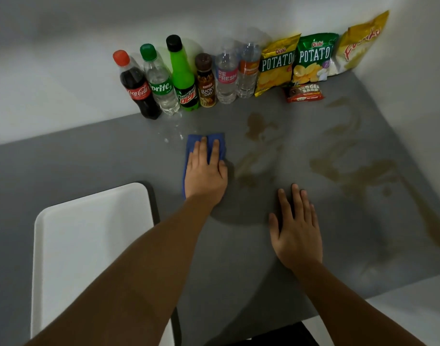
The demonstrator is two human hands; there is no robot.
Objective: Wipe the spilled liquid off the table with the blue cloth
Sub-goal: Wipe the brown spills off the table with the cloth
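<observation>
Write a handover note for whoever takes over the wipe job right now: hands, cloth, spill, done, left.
Left hand: flat, pressing the blue cloth onto the grey table.
Right hand: flat on the table, empty.
Spill: brown liquid streaked right of the cloth, a larger patch further right, clear droplets near the Sprite bottle.
Done: cloth down beside the spill.
Left: nearly all of the liquid.

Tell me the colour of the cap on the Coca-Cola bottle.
Red, on the Coca-Cola bottle at the left end of the row; the head view shows it clearly.
</observation>
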